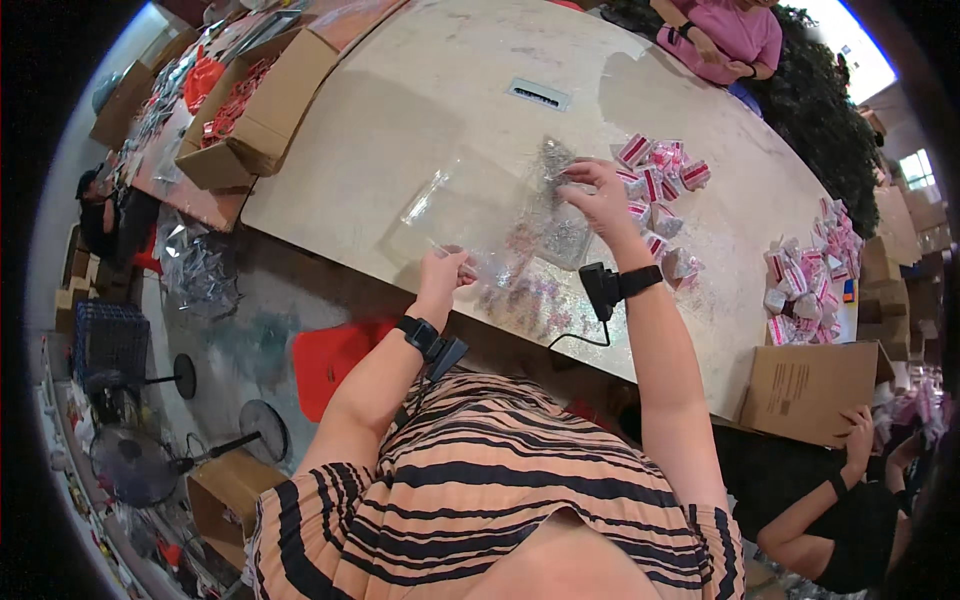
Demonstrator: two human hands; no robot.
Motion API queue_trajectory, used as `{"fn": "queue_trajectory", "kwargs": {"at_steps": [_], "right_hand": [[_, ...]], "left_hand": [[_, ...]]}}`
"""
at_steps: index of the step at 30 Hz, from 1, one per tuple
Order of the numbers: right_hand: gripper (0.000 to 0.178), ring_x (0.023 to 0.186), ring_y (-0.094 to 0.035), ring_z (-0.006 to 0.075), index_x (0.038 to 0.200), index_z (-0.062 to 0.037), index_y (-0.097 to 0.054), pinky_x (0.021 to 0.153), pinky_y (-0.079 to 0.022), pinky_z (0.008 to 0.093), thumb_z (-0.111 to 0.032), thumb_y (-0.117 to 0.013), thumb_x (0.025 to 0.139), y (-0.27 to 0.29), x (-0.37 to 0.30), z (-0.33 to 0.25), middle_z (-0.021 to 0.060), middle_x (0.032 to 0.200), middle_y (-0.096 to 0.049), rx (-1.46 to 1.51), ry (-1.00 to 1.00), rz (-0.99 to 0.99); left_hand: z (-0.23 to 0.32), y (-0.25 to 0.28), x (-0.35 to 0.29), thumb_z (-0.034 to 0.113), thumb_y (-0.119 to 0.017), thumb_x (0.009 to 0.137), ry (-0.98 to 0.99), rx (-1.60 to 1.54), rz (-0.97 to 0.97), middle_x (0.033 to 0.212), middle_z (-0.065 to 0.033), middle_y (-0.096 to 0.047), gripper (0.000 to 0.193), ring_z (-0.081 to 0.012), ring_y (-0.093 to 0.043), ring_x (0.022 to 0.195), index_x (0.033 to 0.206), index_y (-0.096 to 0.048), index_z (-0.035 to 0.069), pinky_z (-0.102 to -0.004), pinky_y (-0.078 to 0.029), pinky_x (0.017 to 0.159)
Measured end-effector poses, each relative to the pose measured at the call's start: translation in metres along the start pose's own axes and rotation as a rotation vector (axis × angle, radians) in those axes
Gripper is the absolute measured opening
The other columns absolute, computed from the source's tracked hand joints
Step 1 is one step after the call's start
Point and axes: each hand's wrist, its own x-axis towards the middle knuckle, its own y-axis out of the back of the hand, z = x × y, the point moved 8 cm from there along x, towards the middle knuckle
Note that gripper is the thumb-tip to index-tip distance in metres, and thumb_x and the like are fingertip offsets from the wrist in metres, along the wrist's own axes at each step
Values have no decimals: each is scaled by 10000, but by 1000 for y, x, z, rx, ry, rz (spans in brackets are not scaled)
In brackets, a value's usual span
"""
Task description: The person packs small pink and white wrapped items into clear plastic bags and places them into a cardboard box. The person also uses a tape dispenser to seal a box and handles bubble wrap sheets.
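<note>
My left hand [447, 272] is closed in a pinch on the near edge of a clear plastic bag [450, 205], which lies spread out on the table, its far side up and to the right of my fingers. My right hand [602, 200] bends over a pile of thin silver pieces [565, 238], fingers curled together at its upper end. What sits between those fingertips is too small to make out. Pink and silver glittery bits [525, 295] lie between my hands near the table edge. Just right of my right hand is a heap of small white-and-pink packets [665, 185].
The pale table [400, 110] has a socket panel [538, 94] set in it. More packets [805, 280] and a cardboard box [815, 390], held by another person's hand [855, 435], are at the right. A person in pink [720, 45] sits opposite. A red stool [325, 370] stands lower left.
</note>
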Motion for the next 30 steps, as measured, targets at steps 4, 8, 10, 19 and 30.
{"fn": "queue_trajectory", "kwargs": {"at_steps": [4,8,10,19,30], "right_hand": [[372,848,-603,195,950,3,-636,756,-488,299,-191,-734,648,17,12,71,151,1009,-555,-31,-184,29],[512,948,-571,277,1029,25,-608,832,-457,339,-282,-746,644,21,13,113,201,1004,-580,-385,-348,7],[551,1011,-538,311,1055,19,-597,881,-429,365,-316,-749,645,5,12,100,208,1043,-568,-631,-269,9],[359,943,-536,302,967,-33,-633,831,-433,368,-264,-699,700,-43,-18,97,181,1005,-555,-560,-341,105],[270,810,-582,249,938,-40,-652,741,-468,331,-199,-660,719,-77,-32,81,134,932,-581,-481,-408,203]], "left_hand": [[14,15,15,65,-534,819,15,32,-34,793,-161,-609,183,-199,-591,560,972,-499,-30,-272,-467,477],[26,37,34,79,-543,817,12,56,-60,797,-159,-612,187,-189,-588,563,954,-510,-44,-265,-468,485],[36,52,42,84,-548,815,20,78,-69,794,-154,-613,177,-184,-587,567,935,-521,-43,-262,-468,489],[80,133,82,93,-583,813,92,-2,-145,769,-105,-618,161,-168,-591,616,947,-561,8,-280,-451,508],[98,126,108,56,-548,805,50,127,-123,763,-115,-615,146,-173,-591,562,912,-579,-39,-280,-461,461]]}}
